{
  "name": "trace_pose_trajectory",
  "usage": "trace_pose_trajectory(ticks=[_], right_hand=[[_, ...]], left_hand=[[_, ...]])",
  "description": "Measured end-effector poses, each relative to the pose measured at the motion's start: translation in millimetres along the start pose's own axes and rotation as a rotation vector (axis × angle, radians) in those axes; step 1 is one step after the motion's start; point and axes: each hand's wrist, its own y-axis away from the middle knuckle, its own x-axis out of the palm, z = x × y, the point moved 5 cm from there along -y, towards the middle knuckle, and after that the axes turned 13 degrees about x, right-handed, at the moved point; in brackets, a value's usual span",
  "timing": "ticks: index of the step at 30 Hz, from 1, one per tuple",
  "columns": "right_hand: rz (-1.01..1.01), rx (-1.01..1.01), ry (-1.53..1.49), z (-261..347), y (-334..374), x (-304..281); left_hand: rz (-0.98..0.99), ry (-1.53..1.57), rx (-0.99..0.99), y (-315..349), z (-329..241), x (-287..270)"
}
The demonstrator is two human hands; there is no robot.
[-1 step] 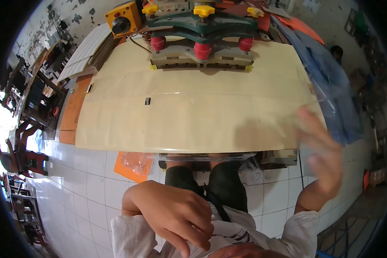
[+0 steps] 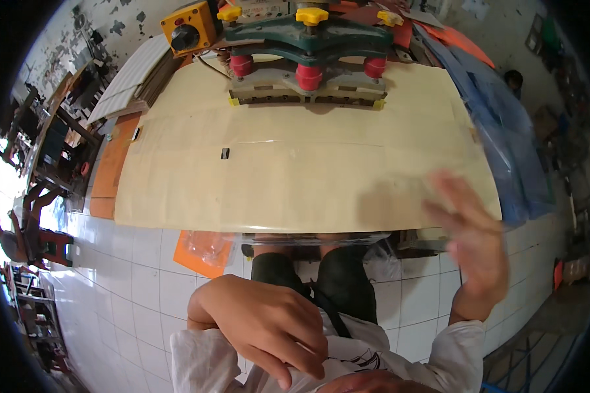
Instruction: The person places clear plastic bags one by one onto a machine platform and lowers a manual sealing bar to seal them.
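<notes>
looked like i was between handling steps: nothing was visibly being worked. right hand (image 2: 472, 229) was over the worktop's right front corner, fingers spread, blurred by motion; i saw nothing in it. left hand (image 2: 269, 324) hung by my chest, fingers loosely bent, palm hidden, so couldn't tell if it held anything. black bit (image 2: 225, 154) lay on the cream worktop (image 2: 308, 190), left of centre, well apart from both hands, in front of the press (image 2: 288, 33). my read: next move called for steadying the right hand. vs earlier frame: right hand had shifted left, further in; left hand barely moved; black bit and press stayed put.
</notes>
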Motion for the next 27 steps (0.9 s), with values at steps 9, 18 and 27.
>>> trace_pose_trajectory(ticks=[9, 18, 27], right_hand=[[0.170, -0.236, 0.187, 27.1, -21.1, 139.4], [0.024, -0.406, 0.275, 46.4, -35.5, 145.9], [0.266, -0.459, 0.126, 49.5, -58.8, 133.4]], left_hand=[[-0.455, -0.212, -0.140, 36.5, 0.3, -30.8], [-0.438, -0.894, -0.860, 69.2, 13.6, -103.3], [0.157, -0.978, -1.062, 112.1, 64.4, -95.1]])
